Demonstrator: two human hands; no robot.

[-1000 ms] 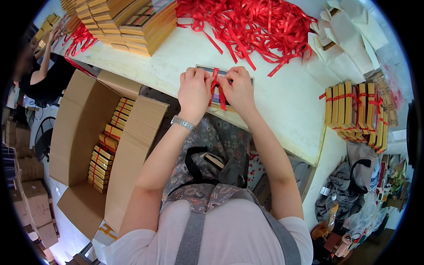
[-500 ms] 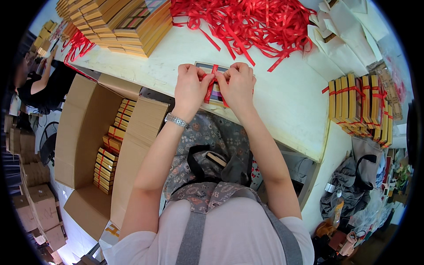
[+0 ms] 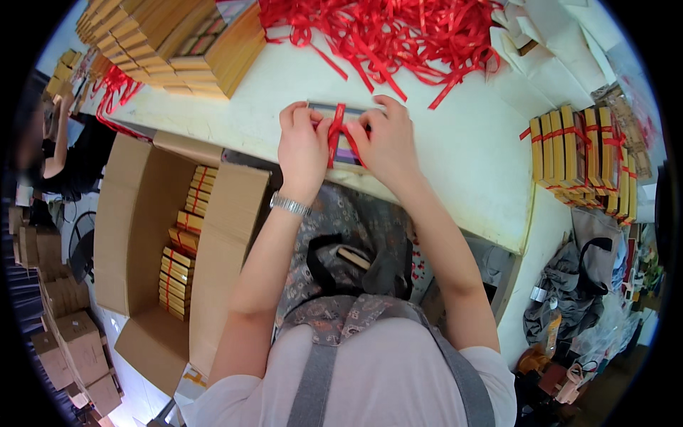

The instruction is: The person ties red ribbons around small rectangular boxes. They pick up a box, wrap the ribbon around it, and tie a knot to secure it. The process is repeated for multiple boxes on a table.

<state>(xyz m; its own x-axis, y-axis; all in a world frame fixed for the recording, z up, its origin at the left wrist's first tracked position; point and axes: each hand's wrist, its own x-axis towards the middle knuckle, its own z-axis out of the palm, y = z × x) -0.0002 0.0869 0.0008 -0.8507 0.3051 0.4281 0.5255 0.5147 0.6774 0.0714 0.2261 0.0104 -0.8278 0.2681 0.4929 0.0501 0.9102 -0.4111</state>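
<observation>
A flat box (image 3: 346,153) with a see-through window lies near the front edge of the white table (image 3: 466,156). Red ribbon (image 3: 336,135) runs across it and crosses at its middle. My left hand (image 3: 304,153) is closed at the box's left side, thumb and fingers pinching the ribbon by the crossing. On the right, the thumb and index finger of my right hand (image 3: 388,146) are closed on a ribbon strand. The fingers partly cover the box and the ribbon's ends.
A large heap of loose red ribbons (image 3: 398,43) lies beyond the box. Stacked flat boxes (image 3: 171,50) stand far left, white paper bags (image 3: 548,50) far right. Ribbon-tied boxes (image 3: 580,153) stand at right. An open carton (image 3: 131,220) at left holds more tied boxes (image 3: 174,285).
My hands have moved slightly apart, the right one drawing away from the crossing with its ribbon strand. The whole view has shifted a little.
</observation>
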